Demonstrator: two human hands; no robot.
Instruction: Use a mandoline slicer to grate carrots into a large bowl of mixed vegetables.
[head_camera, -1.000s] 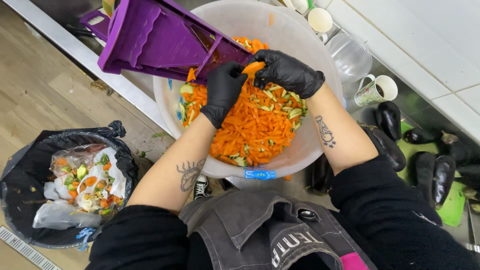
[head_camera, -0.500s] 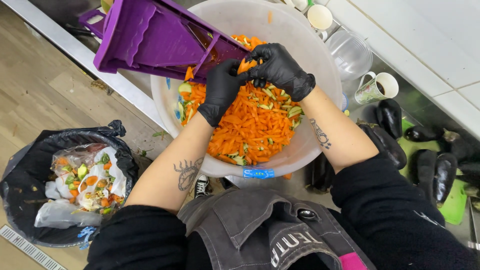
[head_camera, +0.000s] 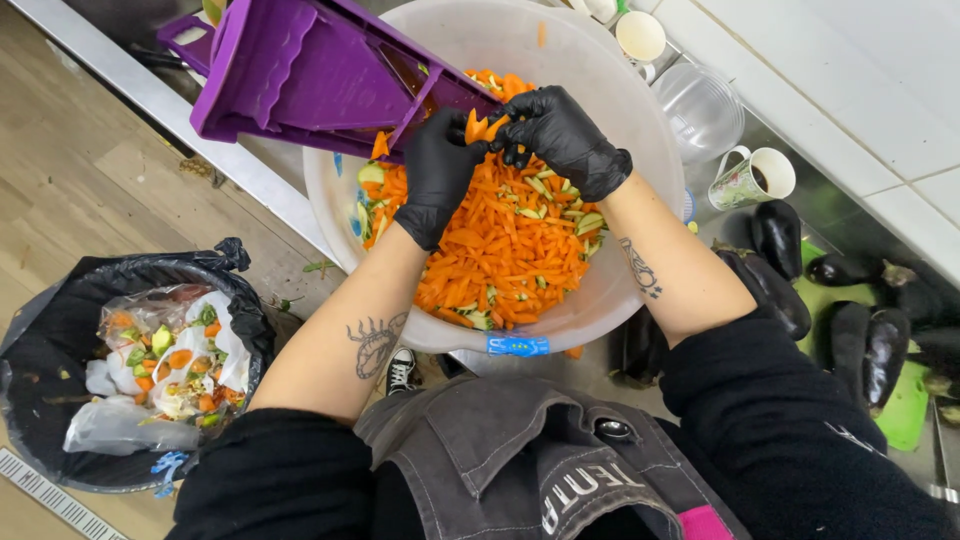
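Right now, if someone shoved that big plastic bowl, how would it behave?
Probably heavy: the bowl is well filled with carrot strips. Its thin translucent wall looks likely to flex. It seems to overhang the counter edge toward the person, so a push that way might tip it; the purple slicer resting on its rim could slide.

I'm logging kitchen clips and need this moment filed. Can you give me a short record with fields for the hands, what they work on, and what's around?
left hand: black glove, steadies purple slicer
right hand: black glove, pinches carrot piece at the slicer's lower end
bowl: translucent, holds orange carrot strips with green bits
bin: black bag, vegetable scraps, lower left
aubergines: dark, on the counter at right
mug: patterned, beside the bowl
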